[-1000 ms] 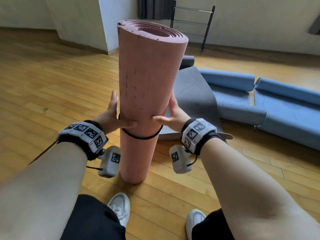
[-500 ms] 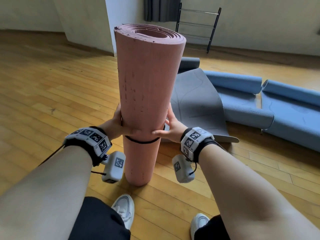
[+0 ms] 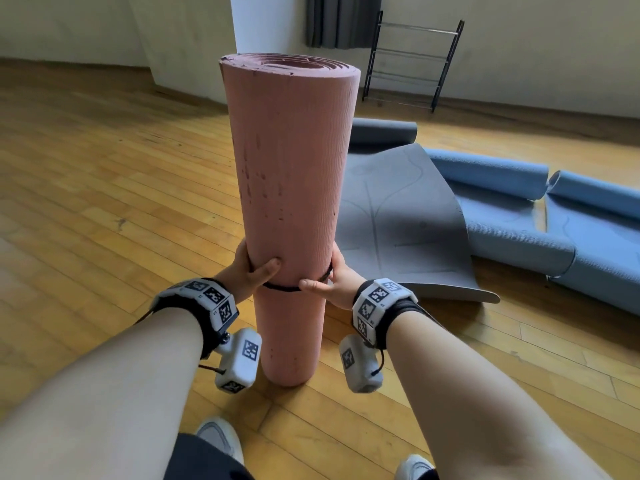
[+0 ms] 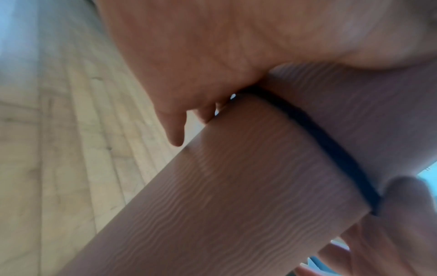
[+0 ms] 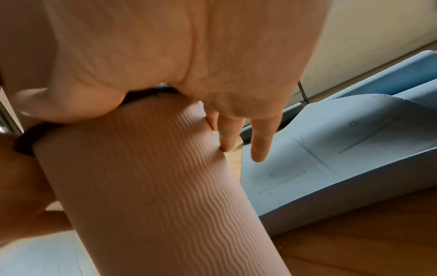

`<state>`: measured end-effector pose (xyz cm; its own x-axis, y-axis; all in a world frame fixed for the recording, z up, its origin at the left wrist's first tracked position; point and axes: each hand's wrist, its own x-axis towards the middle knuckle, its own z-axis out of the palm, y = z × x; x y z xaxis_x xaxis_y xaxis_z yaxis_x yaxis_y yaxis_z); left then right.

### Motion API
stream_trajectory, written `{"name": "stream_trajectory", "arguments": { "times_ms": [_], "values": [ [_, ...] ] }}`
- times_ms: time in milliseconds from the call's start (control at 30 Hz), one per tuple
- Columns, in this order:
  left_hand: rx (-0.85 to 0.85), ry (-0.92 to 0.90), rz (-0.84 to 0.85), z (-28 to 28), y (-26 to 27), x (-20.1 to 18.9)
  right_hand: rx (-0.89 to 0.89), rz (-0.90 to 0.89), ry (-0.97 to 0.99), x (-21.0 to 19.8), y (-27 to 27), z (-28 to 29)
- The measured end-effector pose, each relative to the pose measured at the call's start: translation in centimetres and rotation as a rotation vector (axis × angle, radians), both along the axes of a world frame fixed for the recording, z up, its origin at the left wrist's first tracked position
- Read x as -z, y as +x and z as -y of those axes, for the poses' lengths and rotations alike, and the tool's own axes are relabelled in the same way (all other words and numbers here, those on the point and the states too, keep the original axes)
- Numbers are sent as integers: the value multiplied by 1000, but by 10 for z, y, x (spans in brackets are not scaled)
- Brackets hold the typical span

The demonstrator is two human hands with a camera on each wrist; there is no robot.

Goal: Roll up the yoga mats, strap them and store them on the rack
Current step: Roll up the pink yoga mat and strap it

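Note:
A rolled pink yoga mat (image 3: 291,168) stands upright on the wood floor in front of me. A thin black strap (image 3: 280,287) rings it about a third of the way up. My left hand (image 3: 249,271) wraps round the mat's left side at strap height, thumb across the front. My right hand (image 3: 334,282) wraps round the right side, its thumb lying on the strap. In the left wrist view the strap (image 4: 331,145) runs under my left palm (image 4: 212,46) across the mat (image 4: 236,186). In the right wrist view the fingers (image 5: 227,138) lie along the mat (image 5: 153,186).
A grey mat (image 3: 398,216), half unrolled, lies right behind the pink one. Two blue mats (image 3: 491,174) (image 3: 595,237) lie partly rolled to the right. A black metal rack (image 3: 412,60) stands against the far wall. My shoes (image 3: 221,441) are near the mat's base.
Both hands have slid down the mat to strap height. The left fingers, pointing up a second ago, now curl round the roll. The mat stays upright.

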<state>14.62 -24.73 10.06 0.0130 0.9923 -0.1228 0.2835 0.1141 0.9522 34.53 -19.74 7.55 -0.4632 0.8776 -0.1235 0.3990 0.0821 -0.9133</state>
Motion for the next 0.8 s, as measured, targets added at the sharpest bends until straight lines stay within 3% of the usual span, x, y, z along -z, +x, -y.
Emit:
{"name": "stream_trajectory", "arguments": {
  "times_ms": [200,400,500,567,700,800],
  "values": [
    [-151,-105,157,-19,-23,19,-4,101,-108,21,-27,-19],
    [-358,-165,242,-92,-66,29,14,219,22,29,-67,-73],
    [-448,-178,304,-122,-85,48,-5,323,-37,56,-79,-91],
    [-418,-221,194,-133,-98,82,-59,478,-156,92,-77,-86],
    [-73,-554,-289,-111,-91,160,-231,662,-246,154,-65,-61],
    [-9,-650,-377,-79,-74,198,-342,672,-215,173,-69,-52]
  ]
}}
